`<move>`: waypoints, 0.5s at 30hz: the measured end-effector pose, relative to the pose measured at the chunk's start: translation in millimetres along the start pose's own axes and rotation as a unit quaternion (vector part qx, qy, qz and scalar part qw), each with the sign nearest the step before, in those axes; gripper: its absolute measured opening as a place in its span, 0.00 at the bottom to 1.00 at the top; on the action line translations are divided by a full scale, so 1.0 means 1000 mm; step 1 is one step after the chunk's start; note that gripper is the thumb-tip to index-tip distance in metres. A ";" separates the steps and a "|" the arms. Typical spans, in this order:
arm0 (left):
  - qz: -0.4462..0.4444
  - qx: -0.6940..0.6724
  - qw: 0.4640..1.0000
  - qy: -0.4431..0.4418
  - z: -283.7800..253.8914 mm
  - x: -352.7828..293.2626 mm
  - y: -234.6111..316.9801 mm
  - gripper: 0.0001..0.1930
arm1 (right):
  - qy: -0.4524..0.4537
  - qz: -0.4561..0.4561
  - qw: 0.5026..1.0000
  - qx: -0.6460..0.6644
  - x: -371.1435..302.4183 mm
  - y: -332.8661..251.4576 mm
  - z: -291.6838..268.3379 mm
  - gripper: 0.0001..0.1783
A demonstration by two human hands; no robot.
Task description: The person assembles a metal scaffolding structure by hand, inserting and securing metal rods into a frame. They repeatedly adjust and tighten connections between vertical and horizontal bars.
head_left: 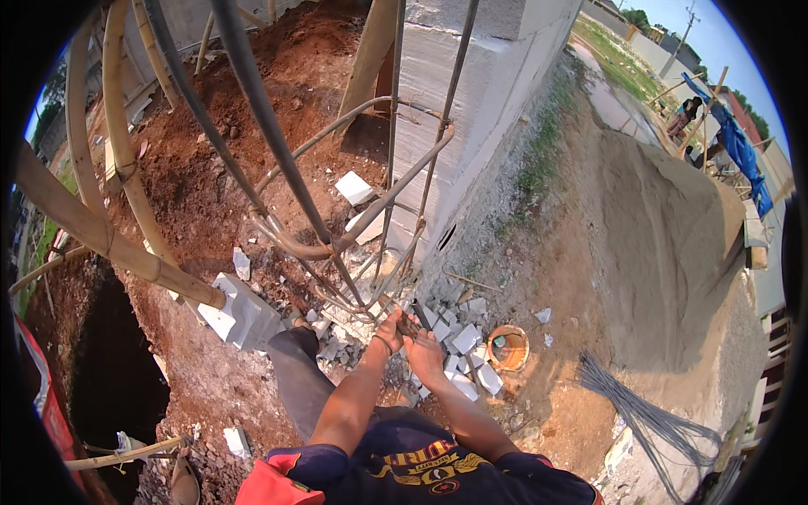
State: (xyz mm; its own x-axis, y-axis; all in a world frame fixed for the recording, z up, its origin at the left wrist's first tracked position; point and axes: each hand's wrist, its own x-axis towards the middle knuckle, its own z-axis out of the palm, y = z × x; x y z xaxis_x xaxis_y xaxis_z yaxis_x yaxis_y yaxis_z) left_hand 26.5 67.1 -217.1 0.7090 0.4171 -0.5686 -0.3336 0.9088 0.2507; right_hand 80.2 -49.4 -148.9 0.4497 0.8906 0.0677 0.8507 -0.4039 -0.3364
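My hands are close together low at the foot of an upright cage of steel reinforcing bars (295,160), with ring-shaped stirrups (374,215) around the bars. My left hand (389,331) is closed by the lowest stirrup, touching the bars; what its fingers pinch is too small to make out. Right beside it, my right hand (422,349) is closed around a dark, narrow hand tool (423,314). The tool's end is partly hidden, so its kind cannot be told.
A white block wall (497,101) rises just beyond the cage. Broken white blocks (465,339) and an orange bucket (508,348) lie to the right, with a wire bundle (644,404) and sand heap (665,252) farther off. Bamboo poles (126,240) and a deep pit (114,362) are left.
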 end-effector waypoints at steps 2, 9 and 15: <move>-0.002 0.021 1.000 0.010 -0.002 -0.003 0.000 0.23 | 0.011 -0.076 0.997 0.028 0.000 0.019 0.014 0.24; -0.017 0.074 0.989 0.129 -0.011 -0.006 -0.001 0.21 | -0.239 0.400 0.551 0.692 -0.007 0.023 0.035 0.23; -0.011 0.018 0.990 0.139 -0.004 0.003 -0.002 0.06 | 0.002 0.139 0.947 0.291 -0.008 -0.006 -0.005 0.25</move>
State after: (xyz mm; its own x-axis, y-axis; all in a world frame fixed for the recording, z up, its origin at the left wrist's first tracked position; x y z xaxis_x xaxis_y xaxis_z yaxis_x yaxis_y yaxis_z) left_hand 26.9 66.2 -222.5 0.5152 0.3820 -0.7672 -0.2939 0.9196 0.2605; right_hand 73.2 -55.0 -142.6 0.6353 0.7662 -0.0965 0.4061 -0.4378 -0.8021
